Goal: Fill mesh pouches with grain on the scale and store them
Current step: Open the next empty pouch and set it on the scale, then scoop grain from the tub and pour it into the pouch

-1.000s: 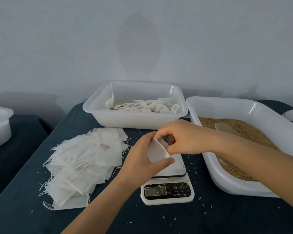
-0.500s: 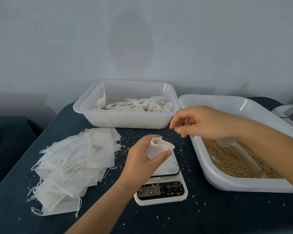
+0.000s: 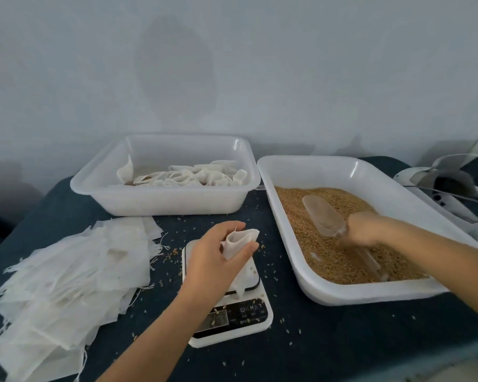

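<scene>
pouch (image 3: 239, 243) pinched open in left hand (image 3: 215, 261) fingers over scale (image 3: 255, 312); right hand (image 3: 363, 229) fingers grip scoop (image 3: 323, 215).

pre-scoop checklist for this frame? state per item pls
1. Pouch mouth held open by left hand over the scale: ok.
2. Right hand grip on scoop handle: ok, though blurred.
3. Scoop loaded with grain: not ok, bowl looks empty.
4. Grain tray stocked: ok.
5. Scale display reading: cannot tell.
6. Storage tray has room: ok.
</scene>
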`<state>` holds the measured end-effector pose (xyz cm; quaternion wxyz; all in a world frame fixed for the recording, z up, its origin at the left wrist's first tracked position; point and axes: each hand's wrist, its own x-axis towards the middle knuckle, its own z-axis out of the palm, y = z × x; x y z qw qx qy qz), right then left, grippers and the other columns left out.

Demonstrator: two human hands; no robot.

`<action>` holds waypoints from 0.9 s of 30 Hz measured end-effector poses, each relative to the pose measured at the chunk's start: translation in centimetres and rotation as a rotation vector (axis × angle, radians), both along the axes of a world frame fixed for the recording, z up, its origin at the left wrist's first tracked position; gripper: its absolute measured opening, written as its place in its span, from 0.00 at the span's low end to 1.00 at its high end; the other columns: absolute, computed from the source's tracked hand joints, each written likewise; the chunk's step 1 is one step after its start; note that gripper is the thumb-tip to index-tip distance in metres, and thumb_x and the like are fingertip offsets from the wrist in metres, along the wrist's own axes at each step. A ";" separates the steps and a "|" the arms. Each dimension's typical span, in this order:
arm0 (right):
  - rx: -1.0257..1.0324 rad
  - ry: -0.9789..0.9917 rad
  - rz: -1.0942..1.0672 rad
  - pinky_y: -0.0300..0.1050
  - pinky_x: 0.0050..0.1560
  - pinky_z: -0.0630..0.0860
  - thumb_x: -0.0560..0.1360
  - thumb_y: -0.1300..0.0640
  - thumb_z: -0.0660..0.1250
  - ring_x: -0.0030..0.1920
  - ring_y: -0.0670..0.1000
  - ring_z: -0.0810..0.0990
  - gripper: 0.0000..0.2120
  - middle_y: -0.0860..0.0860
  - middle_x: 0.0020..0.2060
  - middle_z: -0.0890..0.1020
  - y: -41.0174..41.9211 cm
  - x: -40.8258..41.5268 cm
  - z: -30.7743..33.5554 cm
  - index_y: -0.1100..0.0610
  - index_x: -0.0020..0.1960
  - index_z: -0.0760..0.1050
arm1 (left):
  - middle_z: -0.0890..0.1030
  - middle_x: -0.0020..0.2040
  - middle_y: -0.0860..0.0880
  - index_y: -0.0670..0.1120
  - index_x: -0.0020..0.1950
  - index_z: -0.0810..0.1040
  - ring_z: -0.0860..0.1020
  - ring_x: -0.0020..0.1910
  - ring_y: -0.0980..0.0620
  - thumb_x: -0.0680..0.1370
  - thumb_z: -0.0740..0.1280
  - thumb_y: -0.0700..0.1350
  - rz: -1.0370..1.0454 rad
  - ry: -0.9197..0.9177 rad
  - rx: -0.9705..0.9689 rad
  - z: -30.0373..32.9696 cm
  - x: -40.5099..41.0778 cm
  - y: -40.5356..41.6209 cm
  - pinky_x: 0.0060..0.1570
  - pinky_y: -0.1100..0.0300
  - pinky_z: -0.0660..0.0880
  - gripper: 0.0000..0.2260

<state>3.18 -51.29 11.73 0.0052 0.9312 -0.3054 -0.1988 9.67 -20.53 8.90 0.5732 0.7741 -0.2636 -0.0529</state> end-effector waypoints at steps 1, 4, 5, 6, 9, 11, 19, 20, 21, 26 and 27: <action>0.019 0.001 -0.018 0.42 0.39 0.74 0.74 0.41 0.65 0.38 0.48 0.78 0.18 0.49 0.37 0.79 -0.2 0.2 -0.1 0.56 0.42 0.75 | 0.78 0.48 0.62 0.62 0.54 0.76 0.74 0.45 0.66 0.70 0.71 0.54 -0.004 0.001 0.001 0.0 0.0 -0.1 0.39 0.72 0.71 0.13; 0.052 -0.060 -0.023 0.42 0.40 0.76 0.76 0.43 0.62 0.39 0.49 0.79 0.17 0.51 0.38 0.80 -1.1 0.2 0.3 0.56 0.44 0.77 | 0.78 0.43 0.59 0.60 0.52 0.77 0.74 0.40 0.64 0.70 0.72 0.52 -0.011 0.004 -0.002 -0.1 0.2 0.1 0.39 0.73 0.70 0.12; 0.085 -0.103 -0.028 0.40 0.37 0.76 0.77 0.44 0.61 0.37 0.49 0.80 0.16 0.51 0.38 0.81 -1.4 0.0 0.7 0.57 0.45 0.77 | 0.78 0.41 0.59 0.60 0.51 0.77 0.74 0.39 0.63 0.70 0.73 0.52 -0.014 0.001 -0.003 -0.1 0.3 0.2 0.39 0.73 0.70 0.11; 0.137 -0.148 -0.040 0.39 0.34 0.75 0.77 0.46 0.62 0.36 0.48 0.80 0.14 0.51 0.38 0.81 -1.6 -0.3 1.2 0.56 0.45 0.77 | 0.78 0.40 0.59 0.61 0.50 0.77 0.74 0.38 0.63 0.70 0.73 0.52 -0.013 -0.005 -0.003 0.0 0.4 0.2 0.39 0.73 0.70 0.11; 0.239 -0.208 -0.037 0.36 0.33 0.75 0.77 0.51 0.65 0.38 0.48 0.82 0.08 0.52 0.40 0.82 -2.6 -1.3 2.9 0.55 0.46 0.75 | 0.78 0.40 0.61 0.64 0.48 0.75 0.75 0.40 0.66 0.69 0.74 0.51 0.000 -0.029 0.011 0.1 0.8 0.5 0.40 0.75 0.70 0.13; 0.235 -0.173 0.011 0.35 0.34 0.76 0.77 0.52 0.66 0.39 0.47 0.83 0.06 0.51 0.40 0.83 -3.7 -2.2 4.2 0.54 0.47 0.75 | 0.78 0.40 0.62 0.65 0.49 0.74 0.75 0.41 0.66 0.69 0.74 0.50 0.004 -0.043 0.014 0.2 1.0 0.6 0.41 0.76 0.70 0.15; -0.021 0.118 0.107 0.43 0.52 0.76 0.67 0.44 0.69 0.44 0.44 0.80 0.13 0.43 0.45 0.82 -9.8 -6.0 7.1 0.33 0.49 0.73 | 0.77 0.44 0.66 0.66 0.48 0.69 0.77 0.46 0.68 0.69 0.75 0.49 -0.031 -0.127 0.057 0.6 1.0 0.8 0.46 0.73 0.74 0.18; -0.078 0.164 0.121 0.44 0.54 0.76 0.66 0.43 0.69 0.46 0.45 0.80 0.13 0.43 0.47 0.81 -10.6 -6.0 7.0 0.32 0.48 0.71 | 0.77 0.44 0.66 0.66 0.48 0.70 0.77 0.46 0.68 0.69 0.75 0.49 -0.035 -0.134 0.055 0.6 0.9 0.8 0.47 0.73 0.74 0.18; -0.115 0.191 0.128 0.43 0.55 0.75 0.65 0.43 0.69 0.47 0.45 0.80 0.13 0.41 0.48 0.80 -11.4 -6.1 6.9 0.31 0.47 0.70 | 0.77 0.44 0.65 0.66 0.48 0.70 0.77 0.46 0.68 0.69 0.75 0.48 -0.038 -0.137 0.050 0.6 0.9 0.7 0.47 0.74 0.74 0.18; -0.213 0.218 0.110 0.39 0.57 0.75 0.61 0.44 0.71 0.50 0.43 0.79 0.13 0.41 0.48 0.80 -16.3 -6.7 6.5 0.29 0.39 0.72 | 0.77 0.43 0.69 0.65 0.46 0.71 0.75 0.47 0.71 0.69 0.75 0.47 -0.060 -0.148 0.046 0.6 0.9 0.7 0.45 0.78 0.71 0.17; -0.247 0.202 0.117 0.38 0.52 0.77 0.58 0.42 0.71 0.47 0.43 0.80 0.12 0.42 0.44 0.82 -16.9 -6.9 6.2 0.28 0.37 0.72 | 0.77 0.43 0.72 0.65 0.45 0.71 0.75 0.47 0.73 0.70 0.75 0.46 -0.065 -0.154 0.048 0.7 0.9 0.8 0.43 0.79 0.70 0.17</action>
